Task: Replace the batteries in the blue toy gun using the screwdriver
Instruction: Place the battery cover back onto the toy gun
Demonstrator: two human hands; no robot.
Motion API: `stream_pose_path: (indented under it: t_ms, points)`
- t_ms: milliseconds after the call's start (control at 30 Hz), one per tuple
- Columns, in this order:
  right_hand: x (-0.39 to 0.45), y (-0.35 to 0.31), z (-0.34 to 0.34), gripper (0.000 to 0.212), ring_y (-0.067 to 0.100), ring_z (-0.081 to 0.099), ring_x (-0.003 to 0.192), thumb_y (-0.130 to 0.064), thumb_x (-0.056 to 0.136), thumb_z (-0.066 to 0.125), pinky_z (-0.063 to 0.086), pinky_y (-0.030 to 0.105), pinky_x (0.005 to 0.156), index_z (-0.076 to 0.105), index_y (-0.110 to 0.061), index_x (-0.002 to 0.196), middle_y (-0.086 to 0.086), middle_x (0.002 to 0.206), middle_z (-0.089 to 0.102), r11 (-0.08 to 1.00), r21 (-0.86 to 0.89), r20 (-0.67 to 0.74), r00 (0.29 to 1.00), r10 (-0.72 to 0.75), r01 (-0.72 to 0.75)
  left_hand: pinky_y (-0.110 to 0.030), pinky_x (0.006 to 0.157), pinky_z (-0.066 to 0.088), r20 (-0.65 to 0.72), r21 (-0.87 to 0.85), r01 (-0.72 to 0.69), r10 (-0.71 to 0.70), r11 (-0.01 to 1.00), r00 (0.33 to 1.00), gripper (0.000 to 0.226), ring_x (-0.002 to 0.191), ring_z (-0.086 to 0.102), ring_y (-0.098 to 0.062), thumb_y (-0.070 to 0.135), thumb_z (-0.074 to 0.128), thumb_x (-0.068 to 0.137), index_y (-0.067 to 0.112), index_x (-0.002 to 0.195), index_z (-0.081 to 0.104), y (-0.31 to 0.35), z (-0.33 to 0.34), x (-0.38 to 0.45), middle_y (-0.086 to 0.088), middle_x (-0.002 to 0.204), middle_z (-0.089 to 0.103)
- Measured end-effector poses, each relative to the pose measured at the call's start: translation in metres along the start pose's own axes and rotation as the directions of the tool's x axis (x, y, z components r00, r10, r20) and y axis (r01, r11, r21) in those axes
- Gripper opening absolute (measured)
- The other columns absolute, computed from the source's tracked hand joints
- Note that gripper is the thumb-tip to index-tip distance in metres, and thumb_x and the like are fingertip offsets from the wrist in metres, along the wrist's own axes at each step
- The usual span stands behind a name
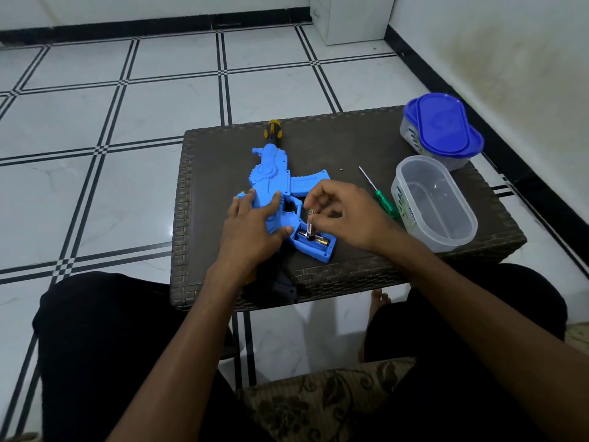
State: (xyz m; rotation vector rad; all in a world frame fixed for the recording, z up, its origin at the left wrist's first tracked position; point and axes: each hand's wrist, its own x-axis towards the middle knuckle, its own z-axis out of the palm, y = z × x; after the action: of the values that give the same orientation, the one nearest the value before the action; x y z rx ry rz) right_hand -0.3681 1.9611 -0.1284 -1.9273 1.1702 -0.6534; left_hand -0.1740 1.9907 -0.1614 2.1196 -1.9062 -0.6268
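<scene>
Blue toy gun (271, 183) lies flat on the dark woven table (204, 173), and we see its grip compartment (314, 245) open. Our left hand (251, 224) presses on the body with fingers straight and spread. Our right hand (347, 212) pinches one battery (310, 229) upright between thumb and fingertips, its lower end inside the compartment. A green screwdriver (381, 194) lies near, beside the clear container (435, 204).
</scene>
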Motion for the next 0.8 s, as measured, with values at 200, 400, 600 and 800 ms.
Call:
stream_pose_path:
  t_ms: [200,400,600,800]
  points:
    - [-0.009,0.009,0.011,0.013,0.004,0.07,0.07,-0.011,0.079,0.079,0.058,0.02,0.067,0.073,-0.015,0.09,-0.004,0.078,0.073,0.998,-0.055,0.045,0.999,0.03,-0.028,-0.044,0.12,0.011,-0.006,-0.002,-0.002,0.002,1.0,1.0,0.071,0.148,0.004,-0.03,0.052,0.059,0.088,0.041,0.15,0.025,-0.001,0.0,0.0,-0.009,0.161,0.011]
    - [-0.015,0.009,0.015,0.014,0.006,0.069,0.072,-0.007,0.077,0.08,0.057,0.019,0.063,0.07,-0.014,0.084,-0.003,0.081,0.071,0.995,-0.104,0.019,1.0,-0.007,0.009,-0.045,0.12,0.011,-0.002,0.01,0.007,-0.007,1.0,1.0,0.071,0.148,0.004,-0.03,0.052,0.059,0.088,0.041,0.15,0.025,0.001,-0.001,0.0,-0.009,0.161,0.01]
    - [-0.018,0.014,0.021,0.014,0.008,0.064,0.07,-0.007,0.074,0.082,0.054,0.015,0.061,0.07,-0.008,0.081,-0.003,0.081,0.063,0.987,-0.139,-0.057,0.995,-0.087,0.078,-0.045,0.119,0.011,-0.007,-0.005,0.009,-0.01,1.0,1.0,0.071,0.148,0.004,-0.031,0.051,0.06,0.088,0.04,0.149,0.026,0.002,0.0,0.0,-0.008,0.161,0.011]
    - [-0.015,0.013,0.022,0.013,0.01,0.066,0.069,-0.009,0.076,0.081,0.058,0.021,0.063,0.071,-0.008,0.083,-0.002,0.082,0.064,0.988,-0.125,-0.06,0.993,-0.101,0.092,-0.046,0.12,0.013,-0.006,-0.002,0.018,-0.018,1.0,1.0,0.071,0.147,0.005,-0.032,0.052,0.06,0.087,0.041,0.149,0.027,0.001,0.0,0.001,-0.008,0.161,0.012]
